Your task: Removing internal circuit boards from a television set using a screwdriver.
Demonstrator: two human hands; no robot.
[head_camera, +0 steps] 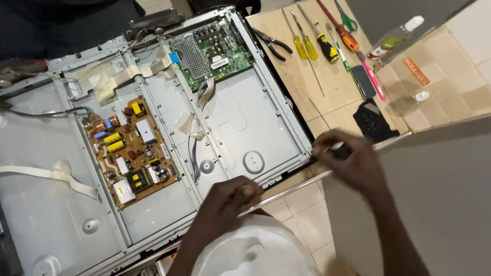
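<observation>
Hands (286,176) grip metal strip (286,191) along television chassis (266,128) edge.

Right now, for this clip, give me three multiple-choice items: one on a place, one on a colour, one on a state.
1. Where do the hand tools lie?
A. on the brown table beside the panel
B. on the orange board
C. on the floor tiles

2. What colour is the upper circuit board?
A. blue
B. green
C. white

3. What is the right hand doing?
A. resting open and flat
B. gripping a tool at the panel's corner
C. holding pliers

Key: 1 A, the screwdrivers and pliers lie on the table. 2 B, the upper circuit board is green. 3 B, the right hand is closed around a tool at the panel's corner.
</observation>
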